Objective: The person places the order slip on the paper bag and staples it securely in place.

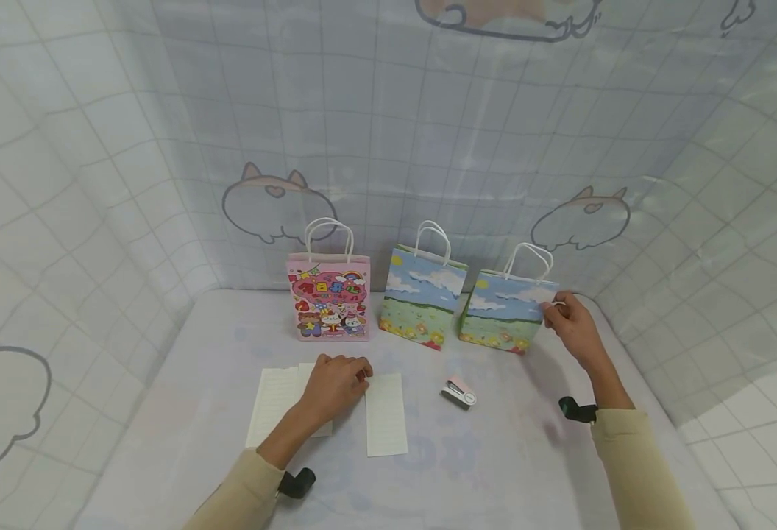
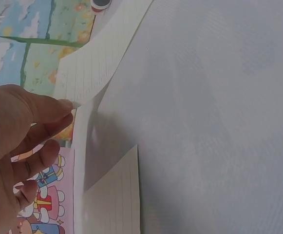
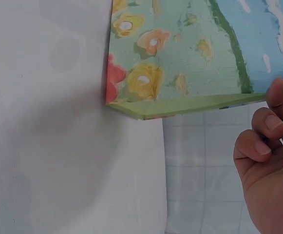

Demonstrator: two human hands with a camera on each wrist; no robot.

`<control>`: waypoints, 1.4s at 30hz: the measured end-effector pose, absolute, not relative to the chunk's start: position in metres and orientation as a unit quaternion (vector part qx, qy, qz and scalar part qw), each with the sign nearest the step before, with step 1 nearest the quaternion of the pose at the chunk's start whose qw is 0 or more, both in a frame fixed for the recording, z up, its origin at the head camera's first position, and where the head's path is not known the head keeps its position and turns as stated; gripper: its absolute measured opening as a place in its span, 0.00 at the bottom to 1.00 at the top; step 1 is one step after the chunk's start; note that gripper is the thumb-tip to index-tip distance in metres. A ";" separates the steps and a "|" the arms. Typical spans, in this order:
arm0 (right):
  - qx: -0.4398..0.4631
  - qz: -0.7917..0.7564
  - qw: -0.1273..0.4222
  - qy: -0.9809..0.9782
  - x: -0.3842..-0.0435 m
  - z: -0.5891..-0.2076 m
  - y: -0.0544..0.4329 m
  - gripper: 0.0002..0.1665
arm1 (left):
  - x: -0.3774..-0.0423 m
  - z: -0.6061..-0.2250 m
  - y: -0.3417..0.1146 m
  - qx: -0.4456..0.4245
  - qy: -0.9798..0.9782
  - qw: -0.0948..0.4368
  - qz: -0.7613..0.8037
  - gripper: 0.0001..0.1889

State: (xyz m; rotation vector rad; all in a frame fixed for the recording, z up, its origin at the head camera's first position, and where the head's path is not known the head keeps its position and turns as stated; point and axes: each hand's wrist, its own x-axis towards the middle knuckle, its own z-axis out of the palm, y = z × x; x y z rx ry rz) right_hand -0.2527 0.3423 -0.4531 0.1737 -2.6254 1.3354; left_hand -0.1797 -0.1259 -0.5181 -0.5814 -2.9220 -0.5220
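My left hand (image 1: 337, 384) pinches a corner of a lined paper sheet (image 1: 385, 423) between thumb and forefinger. In the left wrist view this sheet (image 2: 104, 53) bends up from the table at the pinched corner. Two more lined sheets (image 1: 271, 401) lie overlapping on the left, partly under that forearm. At the far right, my right hand (image 1: 572, 326) grips the upper side edge of a paper gift bag (image 1: 504, 309) printed with sky and flowers. The right wrist view shows curled fingers (image 3: 265, 124) at the bag's side edge; the thumb is hidden there.
A matching sky-and-flower bag (image 1: 421, 294) stands in the middle, slightly turned. Left of it stands a pink cartoon bag (image 1: 331, 302) with white handles. A small pink and white stapler (image 1: 458, 393) lies right of the sheets. Grid-patterned cloth (image 1: 388, 147) hangs behind the table.
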 end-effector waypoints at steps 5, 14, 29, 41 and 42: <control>0.054 0.453 0.101 -0.884 -0.249 -0.450 0.340 0.19 | -0.178 -0.515 -0.127 -0.182 -0.964 0.049 -0.187 0.07; 0.038 0.460 0.107 -0.881 -0.247 -0.451 0.340 0.20 | -0.175 -0.512 -0.132 -0.162 -0.965 0.044 -0.202 0.07; 0.048 0.486 0.132 -0.863 -0.234 -0.443 0.345 0.19 | -0.159 -0.489 -0.146 -0.144 -0.962 0.053 -0.224 0.07; 0.077 0.481 0.135 -0.863 -0.223 -0.436 0.345 0.13 | -0.151 -0.481 -0.154 -0.151 -0.954 0.094 -0.241 0.07; 0.077 0.482 0.136 -0.862 -0.221 -0.435 0.345 0.13 | -0.151 -0.481 -0.155 -0.152 -0.953 0.098 -0.241 0.07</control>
